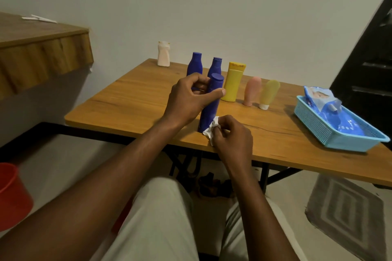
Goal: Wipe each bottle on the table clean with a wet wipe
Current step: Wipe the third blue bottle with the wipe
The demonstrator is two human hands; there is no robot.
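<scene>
My left hand [187,99] grips a tall blue bottle [209,115] near its cap, holding it tilted on the wooden table [131,101]. My right hand [232,135] pinches a crumpled white wet wipe [211,129] against the bottle's base. Behind stand two more blue bottles [194,65] [216,66], two yellow bottles [232,86] [237,66], a pink tube [251,91], a pale yellow tube [268,94] and a white bottle [163,54] at the back edge.
A light blue basket [318,131] with blue wet-wipe packs [320,97] sits at the table's right. A wooden counter [38,48] lies to the left, a red bucket [10,195] on the floor, a grey mat [347,212] at lower right.
</scene>
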